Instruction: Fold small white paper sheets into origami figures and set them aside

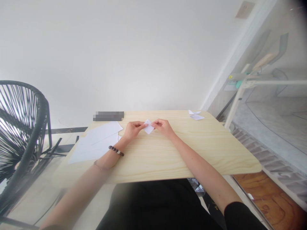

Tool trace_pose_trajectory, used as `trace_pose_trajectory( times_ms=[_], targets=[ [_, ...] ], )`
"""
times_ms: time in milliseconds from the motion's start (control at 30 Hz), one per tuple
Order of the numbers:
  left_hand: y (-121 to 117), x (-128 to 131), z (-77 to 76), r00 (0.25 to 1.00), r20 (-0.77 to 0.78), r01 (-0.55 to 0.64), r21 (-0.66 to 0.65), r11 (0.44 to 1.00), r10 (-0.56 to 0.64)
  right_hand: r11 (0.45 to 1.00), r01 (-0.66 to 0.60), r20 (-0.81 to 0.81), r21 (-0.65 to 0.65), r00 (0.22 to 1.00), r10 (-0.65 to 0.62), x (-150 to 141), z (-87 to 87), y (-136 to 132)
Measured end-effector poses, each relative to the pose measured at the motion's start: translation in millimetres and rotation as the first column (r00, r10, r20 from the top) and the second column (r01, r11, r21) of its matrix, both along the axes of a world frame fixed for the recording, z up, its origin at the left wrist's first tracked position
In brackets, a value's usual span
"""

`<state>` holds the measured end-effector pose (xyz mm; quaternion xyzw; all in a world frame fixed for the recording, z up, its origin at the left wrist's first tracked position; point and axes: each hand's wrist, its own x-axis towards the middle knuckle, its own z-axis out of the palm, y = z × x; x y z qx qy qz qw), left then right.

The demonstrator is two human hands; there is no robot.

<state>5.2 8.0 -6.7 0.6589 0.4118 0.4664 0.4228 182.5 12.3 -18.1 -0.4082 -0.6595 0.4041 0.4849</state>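
A small folded piece of white paper (148, 128), diamond-shaped from above, is held between my two hands over the middle of the table. My left hand (133, 129) pinches its left corner between thumb and fingers. On the opposite corner, my right hand (163, 127) grips it the same way. A dark beaded bracelet (116, 151) circles my left wrist. The fine creases of the paper are too small to make out.
White paper sheets (96, 140) lie on the left of the pale wooden table (153, 163). Folded white paper pieces (196, 115) sit at the back right. A blurred dark object (108, 116) is at the back left. A dark woven chair (35, 105) stands left, a white frame (236, 105) right.
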Motion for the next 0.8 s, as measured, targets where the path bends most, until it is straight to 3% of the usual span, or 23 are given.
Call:
trace_pose_trajectory(
  times_ms=[300, 567, 800],
  targets=[
    [2.9, -0.9, -4.9, 0.959, 0.276, 0.108, -0.14, 0.984, -0.066, 0.999, -0.041, -0.079, -0.013, 0.996, 0.04, -3.5, 0.4, -1.2],
    [2.5, -3.0, -6.5, 0.966, 0.209, 0.207, -0.264, 0.942, -0.154, 0.999, -0.035, -0.077, -0.007, 0.996, 0.034, -1.1, -2.2, -0.6],
    [3.3, -2.2, -4.6, 0.976, 0.157, 0.196, -0.327, 0.925, -0.151, 1.0, -0.027, -0.062, 0.007, 0.998, 0.027, -0.3, -3.3, 2.0]
  ],
)
